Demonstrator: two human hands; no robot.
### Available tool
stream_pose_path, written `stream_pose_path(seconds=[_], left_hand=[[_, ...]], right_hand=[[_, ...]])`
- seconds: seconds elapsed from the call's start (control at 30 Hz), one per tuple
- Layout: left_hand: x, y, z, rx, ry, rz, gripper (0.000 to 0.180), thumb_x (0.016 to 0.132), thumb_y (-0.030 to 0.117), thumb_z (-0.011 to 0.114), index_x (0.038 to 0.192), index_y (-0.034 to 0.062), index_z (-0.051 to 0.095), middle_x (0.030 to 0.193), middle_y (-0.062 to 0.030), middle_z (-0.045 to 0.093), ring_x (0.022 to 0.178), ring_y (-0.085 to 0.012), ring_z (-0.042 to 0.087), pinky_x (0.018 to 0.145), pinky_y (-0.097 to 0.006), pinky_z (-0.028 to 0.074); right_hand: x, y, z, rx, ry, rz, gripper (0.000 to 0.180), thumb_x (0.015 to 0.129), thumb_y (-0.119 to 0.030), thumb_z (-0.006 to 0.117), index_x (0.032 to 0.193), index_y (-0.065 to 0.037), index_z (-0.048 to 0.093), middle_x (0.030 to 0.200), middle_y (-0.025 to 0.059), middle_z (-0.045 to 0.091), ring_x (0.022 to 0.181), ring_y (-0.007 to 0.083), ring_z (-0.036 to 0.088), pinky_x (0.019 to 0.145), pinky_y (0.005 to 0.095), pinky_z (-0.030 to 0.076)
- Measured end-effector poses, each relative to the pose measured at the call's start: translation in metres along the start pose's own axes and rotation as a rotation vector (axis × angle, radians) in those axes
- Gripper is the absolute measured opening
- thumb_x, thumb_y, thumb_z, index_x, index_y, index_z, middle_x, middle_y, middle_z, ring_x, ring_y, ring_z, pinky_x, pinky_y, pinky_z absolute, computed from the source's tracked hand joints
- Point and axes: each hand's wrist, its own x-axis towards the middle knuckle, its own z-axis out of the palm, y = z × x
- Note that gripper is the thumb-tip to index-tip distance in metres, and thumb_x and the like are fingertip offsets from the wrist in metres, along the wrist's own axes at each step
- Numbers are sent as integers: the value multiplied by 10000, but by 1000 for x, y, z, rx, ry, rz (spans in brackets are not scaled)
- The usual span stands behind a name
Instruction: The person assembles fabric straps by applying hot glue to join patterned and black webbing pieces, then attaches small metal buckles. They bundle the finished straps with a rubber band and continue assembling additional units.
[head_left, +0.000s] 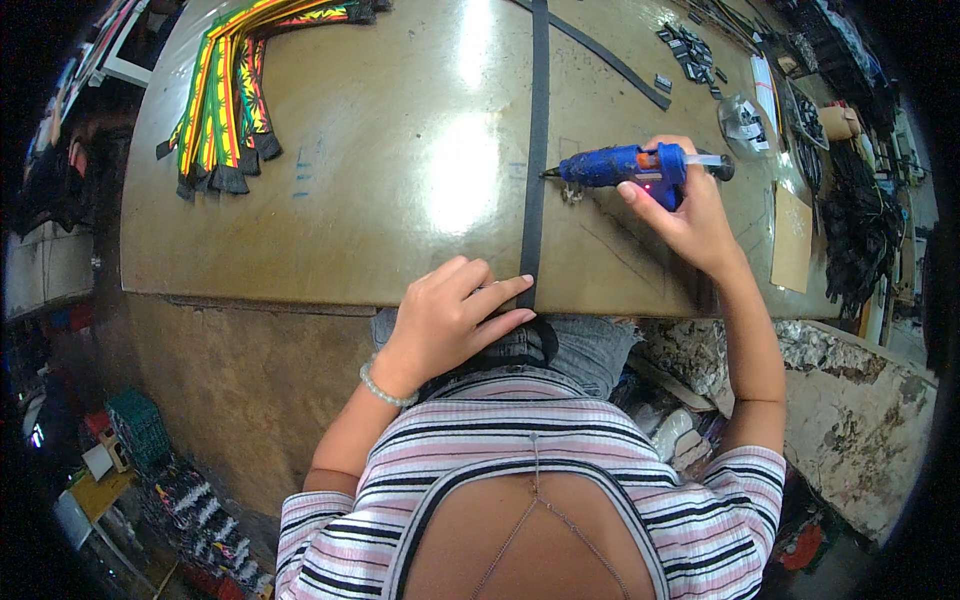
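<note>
The table (400,180) is showing smooth, glossy wood; the strap (535,150) is looking matt black webbing, the glue gun (625,165) shiny blue plastic.

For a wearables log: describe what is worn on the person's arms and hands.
Both forearms are bare. The left hand has a pale beaded bracelet at the wrist. The right hand wears nothing visible. Short striped sleeves, pink, white and black, cover the upper arms.

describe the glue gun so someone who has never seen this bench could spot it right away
Start at the big worn tan worktable and find the long black strap running down its middle. Just to the right of that strap, the right hand holds the glue gun, nozzle pointing left at the strap. It is the only bright blue thing on the table, with an orange part, unlike the striped straps far left.
</note>
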Motion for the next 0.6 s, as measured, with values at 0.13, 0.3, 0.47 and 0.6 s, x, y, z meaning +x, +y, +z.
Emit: stream_pose_path(seconds=[0.13, 0.3, 0.47, 0.6], left_hand=[[0, 0, 0, -22, -2, -3, 393, 711, 262, 845, 1077, 161, 743, 713, -19, 506, 628, -190, 491, 553, -317, 430], [-1, -1, 0, -23, -2, 4, 389, 714, 261, 843, 1076, 160, 742, 712, -21, 504, 631, -191, 490, 552, -317, 427], [-1, 0, 0, -8, -15, -2, 377, 722, 267, 837, 1069, 154, 741, 711, -28, 500, 630, -196, 488, 555, -322, 430], [4, 3, -4, -15, -11, 5, 374, 727, 279, 835, 1059, 137, 737, 709, -33, 494, 630, -202, 488, 561, -329, 434]], right_hand=[[1, 5, 1, -10, -9, -4, 539, 842, -363, 770, 1185, -34, 515, 921, 156, 695, 805, 290, 707, 735, 356, 537], [13, 11, 2, -4, -28, 28, 534, 848, -382, 763, 1176, -39, 520, 913, 164, 700, 781, 308, 701, 713, 365, 532], [34, 9, -2, -57, -15, 12, 495, 877, -384, 739, 1165, -37, 535, 935, 176, 701, 797, 342, 696, 718, 368, 527], [25, -7, -6, -380, -49, -378, 412, 806, -218, 741, 1127, -31, 563, 882, 139, 673, 758, 307, 674, 679, 401, 531]])
